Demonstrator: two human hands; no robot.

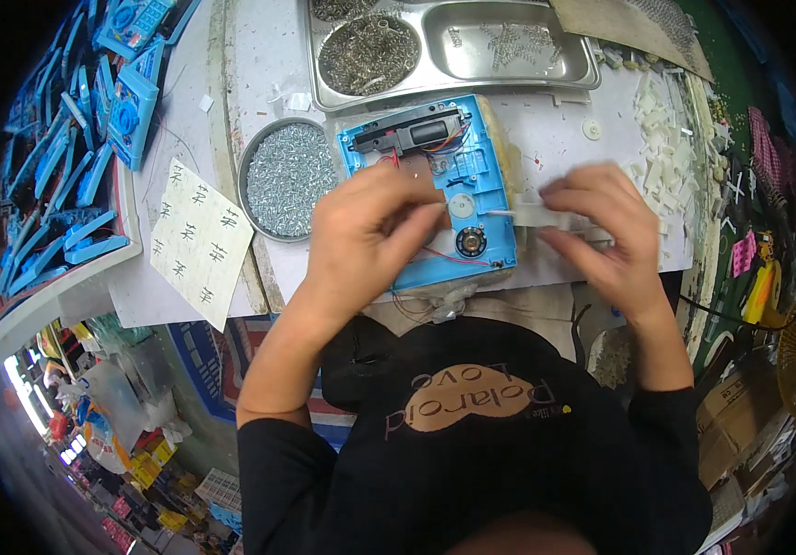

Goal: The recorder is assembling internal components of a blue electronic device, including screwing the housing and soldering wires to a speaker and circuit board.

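Overhead, cluttered white worktable (555, 139), steel tray (592, 69), blue casing (486, 148) under both hands

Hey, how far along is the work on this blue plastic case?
Done: the open blue case already carries a black module, red wires and a small round speaker. In hand: the left hand presses on the case while the right hand holds a white plastic piece at its edge. Left: the case is not yet closed, and the screws in the round dish sit untouched.

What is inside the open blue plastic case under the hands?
Inside the blue case: a black module with red wires, a white disc and a small round speaker. The left hand covers its left part.
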